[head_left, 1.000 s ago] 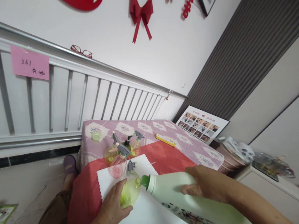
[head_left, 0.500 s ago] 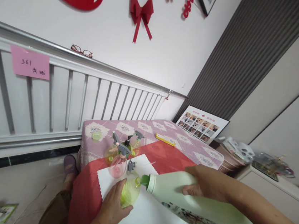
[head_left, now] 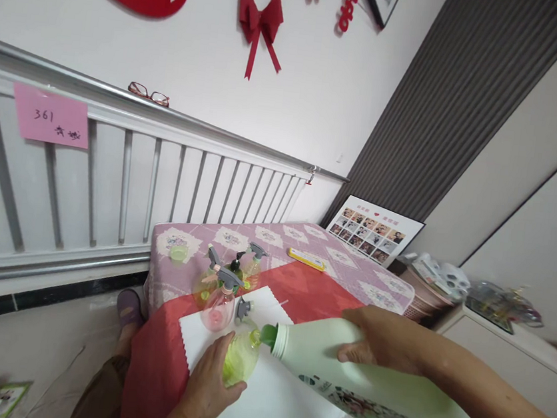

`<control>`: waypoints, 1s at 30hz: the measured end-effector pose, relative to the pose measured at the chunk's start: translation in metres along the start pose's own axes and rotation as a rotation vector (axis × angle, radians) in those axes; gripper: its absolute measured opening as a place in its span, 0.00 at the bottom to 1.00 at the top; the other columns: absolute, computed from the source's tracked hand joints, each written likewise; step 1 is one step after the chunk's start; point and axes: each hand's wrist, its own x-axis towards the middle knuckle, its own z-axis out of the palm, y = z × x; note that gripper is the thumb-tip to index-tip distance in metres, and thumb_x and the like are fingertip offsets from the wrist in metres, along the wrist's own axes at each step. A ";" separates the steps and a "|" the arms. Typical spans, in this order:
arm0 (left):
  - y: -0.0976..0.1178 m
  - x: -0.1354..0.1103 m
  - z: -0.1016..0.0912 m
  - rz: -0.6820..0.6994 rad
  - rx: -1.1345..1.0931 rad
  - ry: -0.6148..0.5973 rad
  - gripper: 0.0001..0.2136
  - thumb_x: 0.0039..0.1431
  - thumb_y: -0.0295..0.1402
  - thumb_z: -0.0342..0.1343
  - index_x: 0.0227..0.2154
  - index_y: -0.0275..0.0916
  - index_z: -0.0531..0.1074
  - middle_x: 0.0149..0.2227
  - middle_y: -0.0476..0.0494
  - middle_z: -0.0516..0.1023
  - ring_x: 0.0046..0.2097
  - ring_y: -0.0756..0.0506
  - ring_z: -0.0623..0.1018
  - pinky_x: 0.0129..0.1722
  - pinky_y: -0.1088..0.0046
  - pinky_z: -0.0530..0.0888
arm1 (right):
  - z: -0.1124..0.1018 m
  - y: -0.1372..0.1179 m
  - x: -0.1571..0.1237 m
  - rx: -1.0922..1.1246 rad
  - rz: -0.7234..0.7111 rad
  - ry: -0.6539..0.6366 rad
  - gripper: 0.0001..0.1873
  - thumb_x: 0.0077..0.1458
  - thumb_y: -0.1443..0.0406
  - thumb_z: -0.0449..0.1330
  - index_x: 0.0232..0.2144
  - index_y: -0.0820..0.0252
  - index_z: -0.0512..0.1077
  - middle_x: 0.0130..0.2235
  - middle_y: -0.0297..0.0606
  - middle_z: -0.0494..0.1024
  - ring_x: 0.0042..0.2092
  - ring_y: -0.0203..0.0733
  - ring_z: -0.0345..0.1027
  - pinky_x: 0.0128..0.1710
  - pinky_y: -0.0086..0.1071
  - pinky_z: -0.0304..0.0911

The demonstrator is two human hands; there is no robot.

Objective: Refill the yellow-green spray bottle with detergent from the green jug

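Observation:
My left hand (head_left: pixel 213 379) is wrapped round a small yellow-green bottle (head_left: pixel 241 360) that has no top on and leans toward the right. Gripped in my right hand (head_left: pixel 369 333) is a big pale green detergent jug (head_left: pixel 377 401), tipped on its side with a printed label. The jug's green spout (head_left: pixel 269 335) meets the small bottle's neck; whether liquid flows is hard to see. Just behind the bottle lies a grey trigger spray head (head_left: pixel 244 308). A pink spray bottle (head_left: pixel 218 311) stands to its left, and several more bottles, one with a black pump (head_left: pixel 235 262), cluster behind.
A white scallop-edged sheet (head_left: pixel 282 397) and red cloth (head_left: pixel 160 363) cover part of the patterned table (head_left: pixel 325 244). On it lie a yellow box (head_left: pixel 306 259) and a pale green cup (head_left: pixel 179 253). A radiator (head_left: pixel 135 179) runs behind; a photo board (head_left: pixel 374 230) leans at the back right.
The view has shifted very slightly. Both hands keep the bottle and the jug in nearly the same position, spout against neck.

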 end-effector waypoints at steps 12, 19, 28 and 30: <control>0.004 -0.002 -0.003 -0.010 0.007 -0.004 0.39 0.44 0.35 0.56 0.63 0.33 0.55 0.64 0.32 0.65 0.65 0.36 0.64 0.67 0.56 0.61 | -0.001 -0.001 0.000 0.035 -0.011 -0.015 0.15 0.47 0.52 0.64 0.33 0.55 0.73 0.41 0.41 0.82 0.42 0.53 0.75 0.38 0.37 0.66; 0.003 -0.001 -0.001 -0.010 0.000 0.000 0.40 0.44 0.34 0.56 0.63 0.33 0.55 0.64 0.32 0.65 0.65 0.36 0.65 0.67 0.55 0.61 | -0.002 -0.004 -0.004 0.035 0.021 -0.022 0.15 0.46 0.53 0.63 0.32 0.56 0.73 0.40 0.42 0.82 0.41 0.53 0.75 0.37 0.38 0.65; 0.002 -0.001 -0.001 0.009 -0.004 0.003 0.39 0.45 0.34 0.56 0.63 0.31 0.54 0.64 0.30 0.64 0.65 0.36 0.64 0.67 0.53 0.60 | -0.003 -0.007 -0.006 0.025 0.027 -0.008 0.14 0.46 0.54 0.64 0.32 0.56 0.72 0.39 0.41 0.81 0.40 0.53 0.74 0.37 0.38 0.63; 0.003 -0.001 -0.002 0.006 -0.006 0.002 0.39 0.45 0.34 0.56 0.63 0.30 0.54 0.64 0.30 0.64 0.65 0.36 0.64 0.67 0.53 0.60 | -0.003 -0.006 -0.005 0.015 0.035 -0.011 0.15 0.46 0.53 0.64 0.32 0.56 0.72 0.40 0.41 0.81 0.41 0.52 0.74 0.37 0.38 0.63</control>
